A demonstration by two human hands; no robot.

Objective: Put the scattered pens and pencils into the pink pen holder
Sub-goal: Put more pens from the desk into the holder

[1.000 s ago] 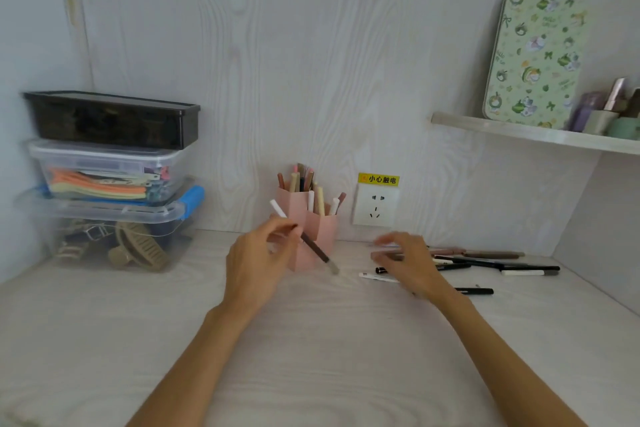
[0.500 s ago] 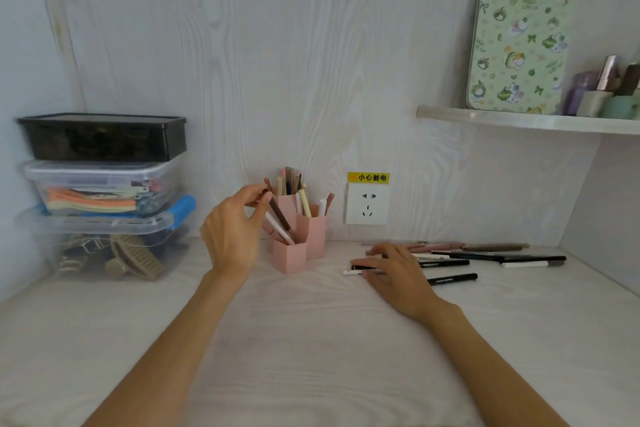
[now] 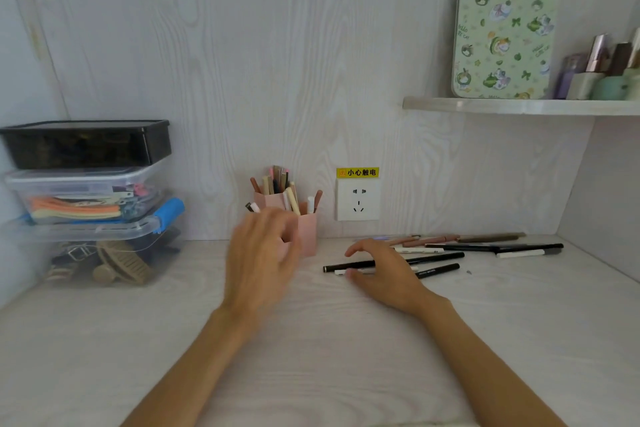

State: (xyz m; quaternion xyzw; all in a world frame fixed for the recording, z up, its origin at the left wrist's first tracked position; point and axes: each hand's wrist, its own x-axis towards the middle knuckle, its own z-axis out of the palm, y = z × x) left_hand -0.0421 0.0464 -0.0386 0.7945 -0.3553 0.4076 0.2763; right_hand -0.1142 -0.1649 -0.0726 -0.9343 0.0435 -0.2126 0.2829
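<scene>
**Left hand free at holder; right hand reaching into loose pens**

Fingers (image 3: 277,236) of the left hand (image 3: 258,263) are spread and loose, blurred, holding nothing that can be made out; the hand hangs in front of the pink holder (image 3: 306,230) and hides its lower left part. Right hand (image 3: 384,270) lies low on the tabletop (image 3: 311,357), fingers extended over a black pen (image 3: 440,257) and a white pen (image 3: 341,272). Whether it pinches either cannot be told; no curl around a shaft shows.

Holder stands against the back wall, just left of the socket (image 3: 358,199), already carrying a good number of pens and pencils upright. A second black pen (image 3: 438,270) lies just beside the right wrist. Further right, near the wall, lie brown pencils (image 3: 429,240), a long black pen (image 3: 495,247) and a white one (image 3: 519,253). Storage boxes (image 3: 90,198) are stacked at far left; a shelf (image 3: 519,106) hangs at upper right.

Judgement: task is partly done; the step in hand is the pick-up of the next pen by the right hand. Next move calls for closing thumb and fingers on a single shaft, lifting it clear of its neighbours, and tipping it upright over a compartment with room. Risk: crowded compartments may reject the pen, and a knock could tip the light holder.
</scene>
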